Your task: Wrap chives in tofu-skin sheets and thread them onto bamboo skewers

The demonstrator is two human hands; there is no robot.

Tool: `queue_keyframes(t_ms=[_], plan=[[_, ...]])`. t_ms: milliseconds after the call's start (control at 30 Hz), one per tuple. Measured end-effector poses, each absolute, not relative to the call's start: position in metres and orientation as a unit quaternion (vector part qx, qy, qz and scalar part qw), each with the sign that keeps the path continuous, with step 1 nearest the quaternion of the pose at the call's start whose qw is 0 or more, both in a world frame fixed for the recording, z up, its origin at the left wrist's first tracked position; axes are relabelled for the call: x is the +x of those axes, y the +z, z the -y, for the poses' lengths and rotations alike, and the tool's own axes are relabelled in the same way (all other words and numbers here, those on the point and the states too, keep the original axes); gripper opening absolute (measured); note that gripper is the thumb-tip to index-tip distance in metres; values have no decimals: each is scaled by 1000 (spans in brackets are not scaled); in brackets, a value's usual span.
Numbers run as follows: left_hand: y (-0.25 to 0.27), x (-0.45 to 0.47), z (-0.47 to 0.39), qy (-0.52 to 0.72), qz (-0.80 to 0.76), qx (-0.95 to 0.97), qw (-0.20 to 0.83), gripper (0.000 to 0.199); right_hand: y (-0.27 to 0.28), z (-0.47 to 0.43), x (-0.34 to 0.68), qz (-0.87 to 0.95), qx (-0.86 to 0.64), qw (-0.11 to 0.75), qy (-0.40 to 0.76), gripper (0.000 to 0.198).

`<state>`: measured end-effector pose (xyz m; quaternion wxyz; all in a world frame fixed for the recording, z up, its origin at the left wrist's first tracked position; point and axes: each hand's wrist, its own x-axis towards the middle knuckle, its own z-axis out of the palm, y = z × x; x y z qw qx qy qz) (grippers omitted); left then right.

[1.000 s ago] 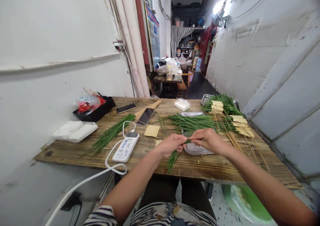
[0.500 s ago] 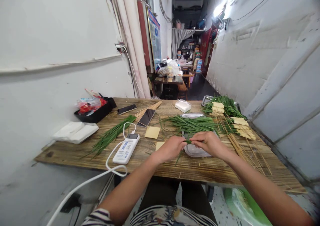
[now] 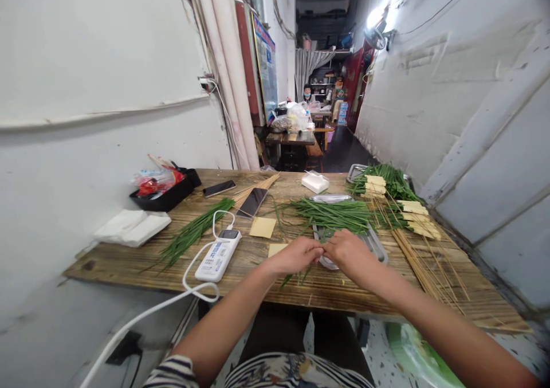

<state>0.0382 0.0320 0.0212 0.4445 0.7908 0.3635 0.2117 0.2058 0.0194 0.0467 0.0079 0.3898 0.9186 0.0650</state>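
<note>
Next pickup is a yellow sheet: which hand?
Left, probably: the left hand is beside the nearer yellow sheet; the right hand is farther across, by the metal tray.

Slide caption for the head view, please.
Left hand and right hand meet in front of heaped green stalks, thin sticks lying to the right.

You can read no word or number for certain. On your bench (image 3: 133, 265), the white device (image 3: 213, 266) with the cable carries blue print and finer lines, too blurred for you to make out. Ahead of you, the blue poster (image 3: 265, 70) has a reddish heading, likewise illegible.
</note>
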Motion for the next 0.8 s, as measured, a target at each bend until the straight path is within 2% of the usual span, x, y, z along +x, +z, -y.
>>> queue_keyframes(t_ms=[100, 167, 367, 467, 533, 700, 800], plan=[[20, 37, -32, 213, -353, 739, 532, 31, 41, -21, 209, -916, 396, -18, 57, 22], [19, 35, -32, 225, -356, 734, 533, 30, 39, -22, 212, -914, 398, -50, 54, 21], [17, 26, -36, 234, -417, 789, 386, 33, 35, -24, 218, -898, 408, -139, 84, 22], [16, 24, -34, 241, -456, 783, 348, 36, 30, -25, 218, -881, 421, -190, 106, 22], [14, 27, -32, 255, -475, 758, 368, 38, 24, -25, 216, -867, 430, -226, 115, 22], [0, 43, -32, 352, -484, 626, 500, 34, 5, -26, 203, -820, 460, -326, 102, 24], [-8, 53, -34, 428, -485, 601, 469, 31, -5, -26, 192, -789, 480, -377, 75, 24]])
